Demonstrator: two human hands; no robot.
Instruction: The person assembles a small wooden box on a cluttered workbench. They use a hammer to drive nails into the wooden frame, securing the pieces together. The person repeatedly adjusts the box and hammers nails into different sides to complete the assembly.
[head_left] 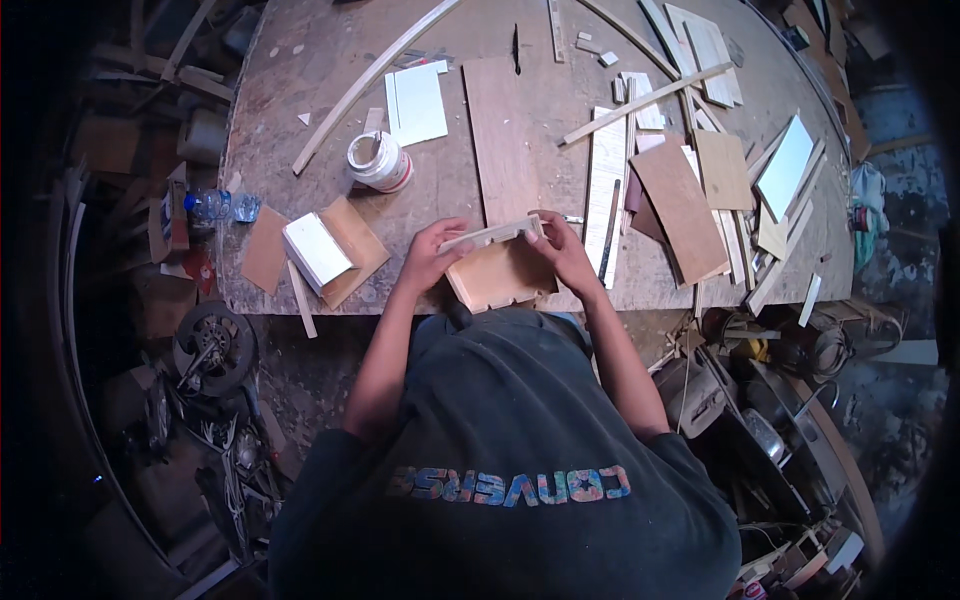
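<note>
Hands, left & right, gripped pale strip atop wood block at desk edge; fingertips partly hidden.

Matt bare wooden panel, pale wooden strip, rough stained wooden workbench, glossy white plastic tub.

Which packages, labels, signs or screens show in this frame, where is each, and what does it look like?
Tub: on the workbench, up and left of the left hand; round, white, with a red band.
Water bottle: lying at the bench's left edge; clear plastic with a blue label.
No signs or screens in view.
</note>
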